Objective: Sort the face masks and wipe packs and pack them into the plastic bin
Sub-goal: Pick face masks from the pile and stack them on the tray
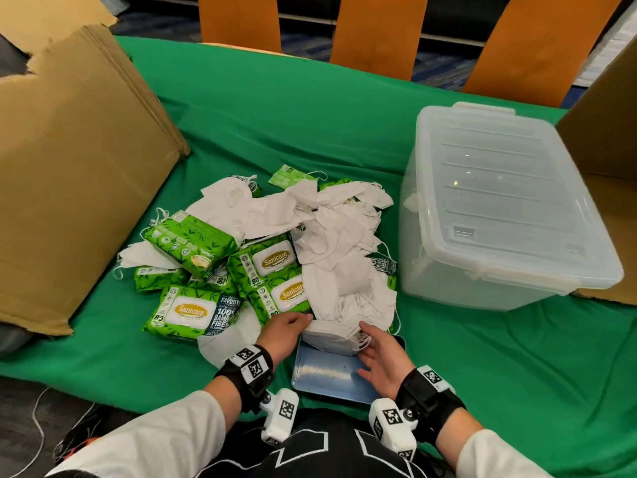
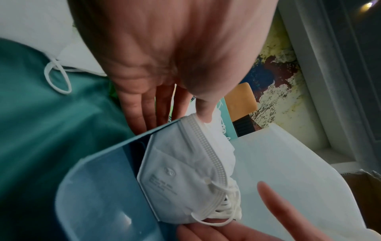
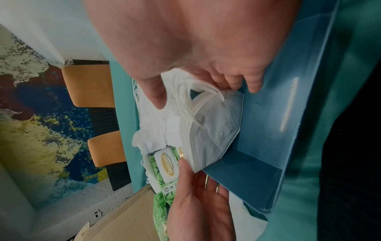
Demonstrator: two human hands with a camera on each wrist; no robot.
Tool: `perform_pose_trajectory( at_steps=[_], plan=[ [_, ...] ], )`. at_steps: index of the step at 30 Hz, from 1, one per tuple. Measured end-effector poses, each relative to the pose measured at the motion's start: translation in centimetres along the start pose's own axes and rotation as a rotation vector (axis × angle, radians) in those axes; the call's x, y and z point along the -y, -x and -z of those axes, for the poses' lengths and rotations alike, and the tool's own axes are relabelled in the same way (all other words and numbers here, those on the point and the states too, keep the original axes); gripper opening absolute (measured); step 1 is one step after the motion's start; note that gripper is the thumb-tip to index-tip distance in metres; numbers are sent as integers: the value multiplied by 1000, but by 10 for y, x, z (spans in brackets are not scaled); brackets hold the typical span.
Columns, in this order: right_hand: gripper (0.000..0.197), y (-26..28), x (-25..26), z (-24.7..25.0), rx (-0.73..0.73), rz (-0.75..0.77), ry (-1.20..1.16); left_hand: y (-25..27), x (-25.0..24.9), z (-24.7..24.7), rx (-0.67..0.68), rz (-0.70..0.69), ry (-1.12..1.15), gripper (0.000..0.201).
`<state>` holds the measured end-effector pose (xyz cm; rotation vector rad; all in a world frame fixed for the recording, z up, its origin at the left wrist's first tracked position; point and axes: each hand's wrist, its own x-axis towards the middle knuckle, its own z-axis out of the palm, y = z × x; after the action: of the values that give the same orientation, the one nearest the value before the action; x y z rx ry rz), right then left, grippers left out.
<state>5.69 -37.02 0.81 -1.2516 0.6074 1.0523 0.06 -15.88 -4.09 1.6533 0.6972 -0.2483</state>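
On front-left wipe pack [image 1: 190, 311], nearest the near edge of the table [image 1: 310, 115]: lid reads "Sanicare"; dark side panel "FAVORIT…", "100% BAMB… FIBE…", cut off. On centre wipe pack [image 1: 272, 262]: "Sanicare", "80" beside the lid. Right wrist view adds the lid's subline: "Cleansing Wipes". Square black-and-white code tags on both wristbands [image 1: 256, 369]. Embossed print on mask stack [image 2: 163, 177]: unreadable.

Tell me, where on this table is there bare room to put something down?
Bare green cloth lies at the far side, between the cardboard and the plastic bin, and right of the blue tray. The middle is crowded with face masks and wipe packs.
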Motion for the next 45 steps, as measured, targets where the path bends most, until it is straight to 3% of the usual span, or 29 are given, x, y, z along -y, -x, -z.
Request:
perform_pose_trajectory(
  at_steps=[3,6,11,13,17,20,26,29,33,36,39,41,45],
  plan=[
    [38,4,2,-1,-7,9,3,-4,4,1,3,-13,-39,34],
    [57,1,1,2,-2,8,14,-7,6,2,-3,17,-30,35],
    [69,3,6,15,-61,31,30,-1,-7,15,-50,102,160,21],
    [62,11,10,22,-97,40,30,4,-12,32,-133,70,189,19],
    [28,28,17,28,-163,132,-28,14,-16,79,-279,-6,191,12],
    [29,37,28,18,-165,215,-116,16,-12,119,-369,-18,182,11],
    [26,37,42,-62,109,117,-170,16,10,165,-376,-2,-24,11],
    [30,13,29,-108,166,27,-123,16,23,165,-395,-39,-166,10],
    [32,-22,-3,-165,88,-80,135,18,42,164,-396,-112,-480,47],
    [29,-39,-27,-196,3,-91,440,19,52,168,-305,-123,-638,65],
    [38,-51,-44,-214,-30,-99,594,20,55,177,-216,-136,-668,63],
    [45,-58,-53,-225,-59,-96,559,19,56,187,-184,-168,-631,57],
    [77,-71,-65,-242,-127,-58,593,15,55,203,-131,-189,-540,44]
  ],
)
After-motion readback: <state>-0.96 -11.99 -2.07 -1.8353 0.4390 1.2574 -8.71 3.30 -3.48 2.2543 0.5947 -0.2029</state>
